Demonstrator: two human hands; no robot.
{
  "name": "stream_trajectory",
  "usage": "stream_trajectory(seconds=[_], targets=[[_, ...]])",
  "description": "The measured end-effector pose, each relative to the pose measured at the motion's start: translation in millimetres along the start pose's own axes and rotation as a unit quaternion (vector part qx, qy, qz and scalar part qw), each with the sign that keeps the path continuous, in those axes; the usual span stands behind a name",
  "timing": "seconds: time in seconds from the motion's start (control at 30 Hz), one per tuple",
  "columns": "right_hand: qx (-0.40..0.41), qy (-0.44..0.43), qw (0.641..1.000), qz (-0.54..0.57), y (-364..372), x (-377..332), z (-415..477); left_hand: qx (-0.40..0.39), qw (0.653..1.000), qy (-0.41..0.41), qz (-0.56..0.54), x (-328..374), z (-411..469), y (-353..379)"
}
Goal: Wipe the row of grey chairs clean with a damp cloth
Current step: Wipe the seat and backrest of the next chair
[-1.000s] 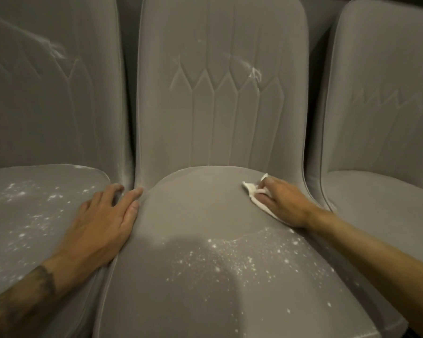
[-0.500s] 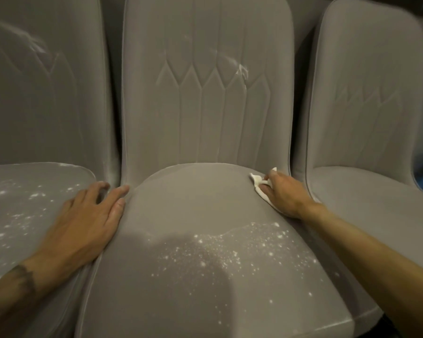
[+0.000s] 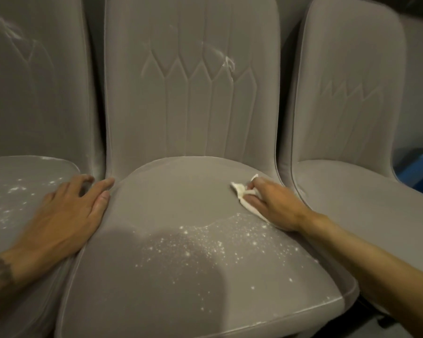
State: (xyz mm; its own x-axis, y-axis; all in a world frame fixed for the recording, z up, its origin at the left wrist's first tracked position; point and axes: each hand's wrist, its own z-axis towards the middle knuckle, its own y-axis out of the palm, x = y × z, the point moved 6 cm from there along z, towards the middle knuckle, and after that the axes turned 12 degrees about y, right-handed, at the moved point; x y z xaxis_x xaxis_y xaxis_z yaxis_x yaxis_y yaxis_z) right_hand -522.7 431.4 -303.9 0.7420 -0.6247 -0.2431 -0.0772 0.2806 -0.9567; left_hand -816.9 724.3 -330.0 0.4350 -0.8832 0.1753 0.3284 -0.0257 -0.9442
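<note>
Technique: pressing the cloth point(image 3: 241, 191) flat and drawing it forward in overlapping strokes, gathering the white specks point(image 3: 205, 242) toward the front edge instead of scattering them. Probably needing a fresh fold once the cloth is loaded.

Bracing with the left hand point(image 3: 66, 215), lying flat with fingers spread across the gap between the left chair point(image 3: 22, 191) and the middle chair point(image 3: 181, 191).

Holding the bunched white cloth in the right hand point(image 3: 276, 203), grip closed on its folds, pressing it onto the rear right of the middle seat.

Showing a smooth, speck-free rear half on that seat, ending at a curved line. Showing specks scattered over the front half, and a white smear point(image 3: 227, 63) on the backrest. Showing more specks on the left chair's seat, and none visible on the right chair point(image 3: 352, 191).
</note>
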Motion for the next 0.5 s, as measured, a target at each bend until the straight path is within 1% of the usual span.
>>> stream_trajectory(seconds=[0.07, 0.1, 0.2, 0.23, 0.3, 0.37, 0.4, 0.43, 0.5], targets=[[-0.036, -0.024, 0.999, 0.011, -4.4, 8.0, -6.2, -0.004, 1.0, 0.002, 0.005, -2.0, 0.4, 1.6], [-0.037, -0.006, 0.999, 0.008, -8.7, 15.9, -1.2, -0.003, 1.0, 0.003, 0.007, -2.2, 0.7, 1.9], [0.002, 0.109, 0.994, -0.023, -18.0, 34.0, 22.6, 0.004, 1.0, 0.004, 0.006, -1.1, -0.4, 1.5], [0.018, 0.116, 0.993, -0.024, -16.4, 28.7, 25.4, 0.005, 1.0, 0.003, 0.006, -1.1, -0.4, 1.0], [0.029, 0.084, 0.996, -0.002, -8.1, 11.5, 15.8, 0.005, 1.0, 0.005, 0.002, 0.8, 0.2, -0.5], [0.004, 0.016, 1.0, 0.013, 0.2, 0.6, -5.9, 0.008, 1.0, 0.008, -0.002, 2.6, 0.0, -0.8], [-0.019, -0.003, 1.0, 0.015, 0.3, 0.9, -11.9, 0.008, 1.0, 0.007, -0.004, 2.6, -0.1, -1.3], [-0.04, -0.005, 0.999, 0.017, -1.6, 4.6, -9.9, 0.005, 1.0, 0.002, -0.009, 2.2, -0.4, -2.1], [-0.04, 0.045, 0.998, 0.01, -6.6, 17.1, 6.1, 0.002, 1.0, 0.0, -0.018, 4.4, -0.6, -3.9]])
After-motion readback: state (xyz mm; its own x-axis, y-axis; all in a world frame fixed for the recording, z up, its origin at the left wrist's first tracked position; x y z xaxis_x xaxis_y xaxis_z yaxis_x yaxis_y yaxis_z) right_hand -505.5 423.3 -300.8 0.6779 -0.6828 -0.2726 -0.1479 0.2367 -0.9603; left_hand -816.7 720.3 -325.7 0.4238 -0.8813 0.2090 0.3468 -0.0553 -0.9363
